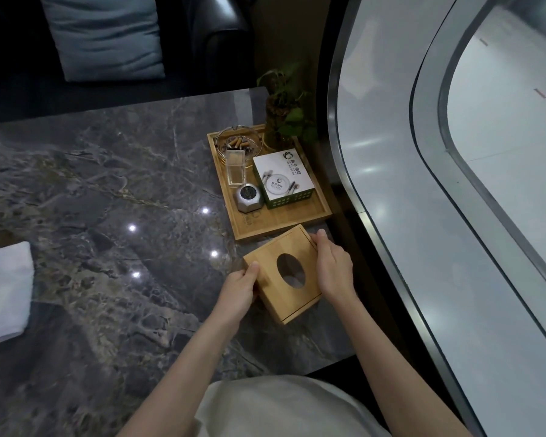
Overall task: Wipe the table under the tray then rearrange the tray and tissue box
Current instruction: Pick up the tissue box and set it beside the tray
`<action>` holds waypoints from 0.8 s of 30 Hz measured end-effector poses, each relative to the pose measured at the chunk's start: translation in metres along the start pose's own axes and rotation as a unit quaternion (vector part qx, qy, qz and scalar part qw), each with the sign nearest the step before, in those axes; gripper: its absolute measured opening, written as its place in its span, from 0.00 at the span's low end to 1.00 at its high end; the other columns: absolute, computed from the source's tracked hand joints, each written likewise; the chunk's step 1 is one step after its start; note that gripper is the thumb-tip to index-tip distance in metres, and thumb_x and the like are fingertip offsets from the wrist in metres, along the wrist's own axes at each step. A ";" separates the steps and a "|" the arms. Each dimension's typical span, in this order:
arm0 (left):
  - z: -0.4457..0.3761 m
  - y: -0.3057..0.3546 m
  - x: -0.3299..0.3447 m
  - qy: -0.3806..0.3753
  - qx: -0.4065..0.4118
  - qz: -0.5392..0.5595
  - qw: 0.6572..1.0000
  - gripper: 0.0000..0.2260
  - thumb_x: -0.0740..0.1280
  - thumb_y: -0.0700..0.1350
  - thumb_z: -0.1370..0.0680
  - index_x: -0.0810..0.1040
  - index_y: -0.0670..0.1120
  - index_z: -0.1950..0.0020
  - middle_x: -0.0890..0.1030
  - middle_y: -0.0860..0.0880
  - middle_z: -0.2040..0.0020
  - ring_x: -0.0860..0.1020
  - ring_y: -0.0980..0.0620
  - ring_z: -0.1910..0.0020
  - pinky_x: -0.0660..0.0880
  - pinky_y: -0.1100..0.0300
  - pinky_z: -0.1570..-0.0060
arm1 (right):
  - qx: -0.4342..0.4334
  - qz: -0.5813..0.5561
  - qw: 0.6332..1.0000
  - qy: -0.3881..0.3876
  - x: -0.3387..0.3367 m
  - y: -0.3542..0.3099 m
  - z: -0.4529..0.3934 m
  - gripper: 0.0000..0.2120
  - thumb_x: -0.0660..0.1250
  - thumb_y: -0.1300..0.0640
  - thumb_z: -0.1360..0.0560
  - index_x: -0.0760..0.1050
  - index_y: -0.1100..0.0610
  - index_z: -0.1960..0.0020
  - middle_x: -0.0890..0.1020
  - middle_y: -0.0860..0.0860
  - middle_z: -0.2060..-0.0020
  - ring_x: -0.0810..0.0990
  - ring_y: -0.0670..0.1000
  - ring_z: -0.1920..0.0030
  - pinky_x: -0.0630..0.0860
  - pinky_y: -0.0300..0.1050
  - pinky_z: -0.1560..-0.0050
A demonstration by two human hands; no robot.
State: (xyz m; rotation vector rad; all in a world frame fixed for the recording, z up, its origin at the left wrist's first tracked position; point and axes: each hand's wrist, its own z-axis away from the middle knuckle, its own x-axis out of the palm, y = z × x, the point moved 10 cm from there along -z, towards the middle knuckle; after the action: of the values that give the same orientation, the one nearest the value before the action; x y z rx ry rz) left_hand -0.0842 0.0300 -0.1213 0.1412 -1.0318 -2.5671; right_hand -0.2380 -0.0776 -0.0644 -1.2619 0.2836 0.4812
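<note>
A wooden tissue box (297, 298) with an oval hole in its top sits on the dark marble table (108, 190), just in front of the wooden tray (284, 220). My left hand (238, 290) grips the box's left side and my right hand (333, 266) grips its right side. The tray lies at the table's far right corner and holds a glass ashtray (238, 141) with butts, a clear plastic box (236, 168), a silver faceted object (249, 197), a white and green carton (284, 178) and a potted plant (286, 111).
A folded white cloth (4, 291) lies at the table's left edge. A dark sofa with a pale blue cushion (104, 36) stands behind the table. A curved window frame (375, 184) runs close along the table's right side.
</note>
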 end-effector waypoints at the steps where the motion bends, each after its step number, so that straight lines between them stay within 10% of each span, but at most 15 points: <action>1: 0.000 0.000 0.000 0.001 0.000 0.001 1.000 0.17 0.56 0.50 0.20 0.72 0.40 0.38 0.77 0.45 0.45 0.75 0.47 0.41 0.68 0.50 0.33 | -0.012 0.004 1.000 0.001 0.001 -0.002 0.001 0.23 0.48 0.50 0.19 0.79 0.60 0.47 0.76 0.48 0.61 0.72 0.38 0.63 0.66 0.41 0.58; 5: 0.000 0.001 -0.003 -0.001 0.015 -0.025 1.000 0.16 0.56 0.52 0.21 0.75 0.43 0.42 0.78 0.45 0.45 0.75 0.47 0.42 0.70 0.48 0.35 | -0.037 0.023 0.999 -0.005 0.003 -0.003 0.002 0.21 0.50 0.50 0.19 0.78 0.60 0.53 0.78 0.49 0.65 0.76 0.43 0.63 0.69 0.39 0.62; 11: 0.014 0.035 -0.015 0.128 0.212 -0.256 0.934 0.17 0.56 0.52 0.22 0.71 0.44 0.39 0.78 0.46 0.44 0.76 0.48 0.43 0.73 0.55 0.45 | -0.119 0.220 0.966 -0.067 0.021 -0.004 0.010 0.23 0.55 0.50 0.21 0.60 0.56 0.28 0.72 0.53 0.33 0.69 0.53 0.32 0.67 0.50 0.32; 17: 0.046 0.036 0.015 0.125 0.340 -0.461 0.810 0.29 0.46 0.57 0.21 0.39 0.46 0.26 0.37 0.50 0.26 0.40 0.53 0.25 0.39 0.58 0.28 | -0.234 0.349 0.905 -0.067 0.033 -0.003 0.069 0.29 0.46 0.44 0.20 0.42 0.54 0.25 0.45 0.50 0.24 0.38 0.45 0.25 0.35 0.45 0.26; 24: 0.044 0.011 0.015 0.110 0.327 -0.521 0.781 0.31 0.32 0.62 0.28 0.31 0.48 0.30 0.31 0.51 0.28 0.32 0.56 0.28 0.35 0.58 0.29 | -0.260 0.399 0.879 -0.026 0.051 0.020 0.104 0.29 0.43 0.42 0.20 0.47 0.58 0.25 0.50 0.53 0.25 0.39 0.46 0.25 0.38 0.47 0.26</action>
State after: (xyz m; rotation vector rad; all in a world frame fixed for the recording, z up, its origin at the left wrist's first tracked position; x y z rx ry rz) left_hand -0.1047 0.0455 -0.0808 1.5437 -2.1253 -2.6954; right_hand -0.2096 0.0362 -0.0750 -1.6241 0.6682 1.3711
